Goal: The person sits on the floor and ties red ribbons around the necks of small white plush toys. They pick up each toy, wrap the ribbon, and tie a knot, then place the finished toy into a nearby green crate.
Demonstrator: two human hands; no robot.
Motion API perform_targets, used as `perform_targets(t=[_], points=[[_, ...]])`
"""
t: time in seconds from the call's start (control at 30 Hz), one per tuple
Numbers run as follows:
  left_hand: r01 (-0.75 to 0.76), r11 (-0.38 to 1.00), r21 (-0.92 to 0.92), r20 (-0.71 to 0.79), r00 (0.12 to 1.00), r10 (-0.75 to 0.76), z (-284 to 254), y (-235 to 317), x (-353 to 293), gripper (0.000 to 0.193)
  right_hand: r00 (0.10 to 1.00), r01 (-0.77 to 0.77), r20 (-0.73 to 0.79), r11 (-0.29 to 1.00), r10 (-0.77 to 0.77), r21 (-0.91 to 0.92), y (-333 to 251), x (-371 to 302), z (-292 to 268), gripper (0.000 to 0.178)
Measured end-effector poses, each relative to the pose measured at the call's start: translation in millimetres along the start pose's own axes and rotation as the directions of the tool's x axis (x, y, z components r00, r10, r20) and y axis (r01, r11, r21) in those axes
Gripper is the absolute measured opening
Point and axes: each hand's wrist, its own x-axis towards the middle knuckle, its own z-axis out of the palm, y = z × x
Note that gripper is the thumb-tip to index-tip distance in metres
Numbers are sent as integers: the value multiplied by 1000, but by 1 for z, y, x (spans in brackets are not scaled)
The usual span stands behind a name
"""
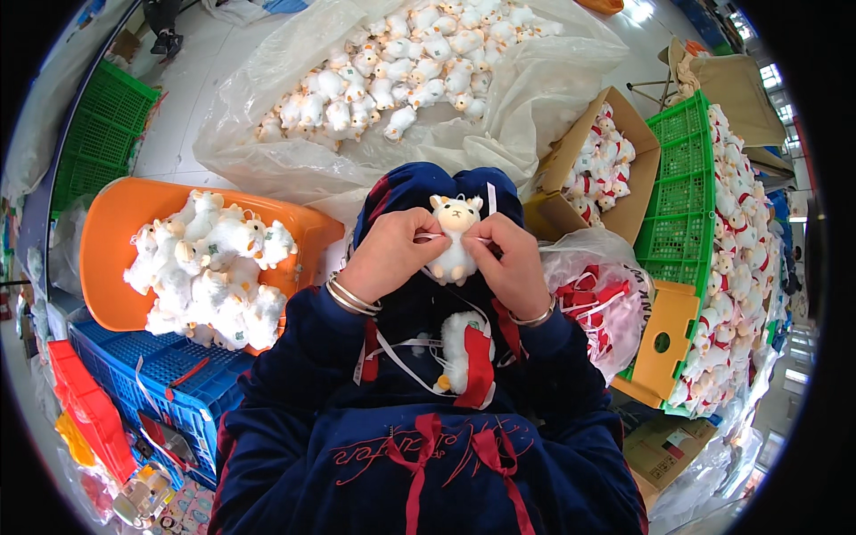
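To the left of the held stuffed toy [454, 223], an orange tub [111, 245] is heaped with more white toys [214, 259]. They look like the same plush, so each should be light, squashy and hard to break, with a fuzzy coat that gives under a fingertip. The stuffed toy itself is between the two hands over the lap, head away from the person, its face toward the camera; whether the legs bear its weight cannot be told. Its round body just below the neck seems the surest place to take hold; the small ears look like poorer handles. The thin pale ribbon [430, 235] at its neck is probably limp and smooth, better pinched near an end. Nearer the person's belly than the stuffed toy, a second toy [454, 343] lies on the lap with a red cloth [478, 361] over it. Right of the stuffed toy, a clear bag [635, 303] holds red strips [584, 303], which look soft and apt to tangle.

The left grip [390, 254], close against the stuffed toy's left side, is pinched on the ribbon, thumb to forefinger, with hardly any gap. The right grip [517, 267], against the other side, is pinched just as tightly on the ribbon; how hard either presses the plush is unclear.
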Motion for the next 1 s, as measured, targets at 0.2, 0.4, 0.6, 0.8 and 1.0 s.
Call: perform_targets(t=[0.2,0.4,0.6,0.8,1.0], points=[[34,999,33,39,999,-36,-3,5,-2,17,986,154,74,986,-149,-63,1,3,-3,7],[-117,982,148,-49,991,125,8,3,-6,16,932,291,296,918,-209,-270,-18,20,-19,7],[-379,925,10,-86,922,378,21,8,6,16,811,426,524,877,-260,-223,-58,70,-29,8],[-324,943,-77,-117,942,315,27,-20,14,11,789,267,581,963,-197,-36,-47,106,-13,14],[-213,974,-78,-164,966,198,25,-11,13,13,991,112,-66,993,-114,-37,-33,70,-36,16]])
